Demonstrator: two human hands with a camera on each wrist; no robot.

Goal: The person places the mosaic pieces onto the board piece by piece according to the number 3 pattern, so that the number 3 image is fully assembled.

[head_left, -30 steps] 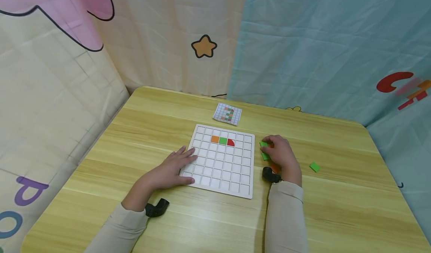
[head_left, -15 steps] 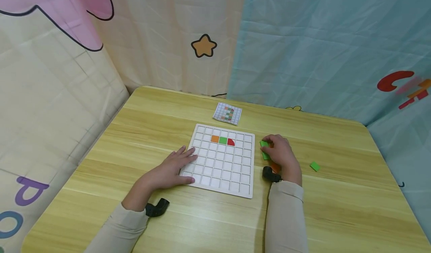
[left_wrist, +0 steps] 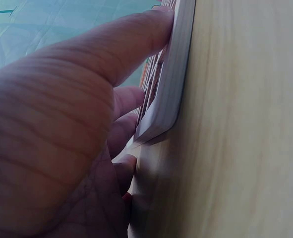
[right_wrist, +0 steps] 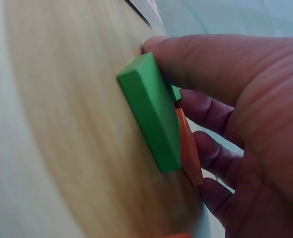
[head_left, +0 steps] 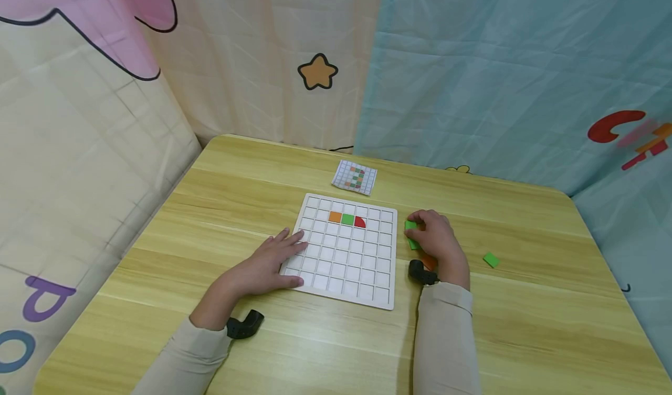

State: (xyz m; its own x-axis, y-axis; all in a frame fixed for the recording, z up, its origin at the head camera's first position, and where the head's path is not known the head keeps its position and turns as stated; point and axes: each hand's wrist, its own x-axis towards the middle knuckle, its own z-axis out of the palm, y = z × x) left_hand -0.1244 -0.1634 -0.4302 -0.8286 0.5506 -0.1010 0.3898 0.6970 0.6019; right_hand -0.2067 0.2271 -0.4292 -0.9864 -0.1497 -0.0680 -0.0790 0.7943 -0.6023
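My left hand (head_left: pixel 261 269) lies spread over the left edge of a white grid board (head_left: pixel 340 297), thumb and fingertips on its rim and cells. In the left wrist view, the thumb (left_wrist: pixel 131 42) rests on the board's edge. Right of the board, my right hand (head_left: pixel 440 242) pinches a green square tile (head_left: pixel 411 226) between thumb and index finger, low at the table. A second green tile (right_wrist: pixel 151 114) lies just nearer than the thumb. An orange tile (right_wrist: pixel 188 148) lies beside it, under the curled fingers, which partly hide the pile.
On the board sit an orange square (head_left: pixel 335 216), a green square (head_left: pixel 347 219) and a red quarter-round tile (head_left: pixel 360 222) in one row. Behind it lies a small printed pattern card (head_left: pixel 354 177). A single green tile (head_left: pixel 490 260) lies far right. Curtains (head_left: pixel 472 80) border the table.
My right hand has shifted very slightly left among the tiles, its fingers staying at the green tile. The left hand and the board have not moved.
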